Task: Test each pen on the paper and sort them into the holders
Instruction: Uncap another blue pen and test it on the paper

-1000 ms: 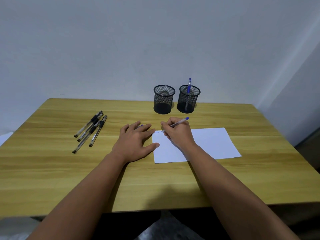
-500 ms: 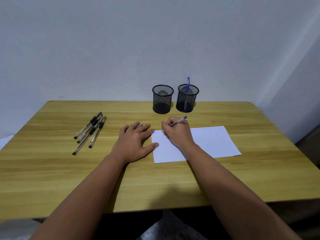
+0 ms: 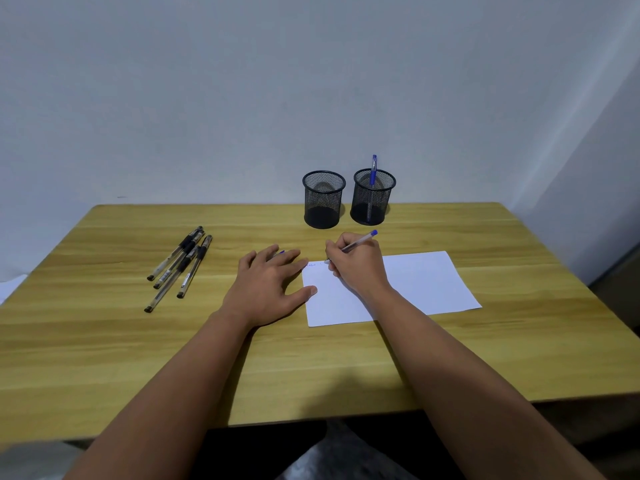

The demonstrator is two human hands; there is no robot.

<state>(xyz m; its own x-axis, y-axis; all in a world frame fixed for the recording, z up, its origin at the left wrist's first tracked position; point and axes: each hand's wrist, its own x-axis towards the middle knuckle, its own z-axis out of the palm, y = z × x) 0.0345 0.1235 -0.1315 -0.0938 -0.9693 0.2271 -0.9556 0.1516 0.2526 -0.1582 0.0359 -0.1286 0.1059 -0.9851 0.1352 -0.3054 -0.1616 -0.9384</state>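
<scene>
Step in hand, as judged: test stroke. Keep the tip of the blue-capped clear pen (image 3: 358, 242) light on the white paper sheet (image 3: 422, 282), centre frame, beside the faint blue marks. The right hand (image 3: 356, 265) is closed around this pen in a writing grip, wrist low. The left hand (image 3: 268, 284) lies flat, fingers spread, thumb on the sheet edge; something blue shows under its fingers. 4 black pens (image 3: 180, 266) wait centre left; 2 black mesh holders (image 3: 323, 199) stand behind, the right one holding 1 blue pen (image 3: 373, 171)

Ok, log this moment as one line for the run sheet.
phase: testing pen | right hand: blue pen tip on paper | left hand: flat at paper edge | right holder: one blue pen | left holder: empty | black pens: untested
</scene>
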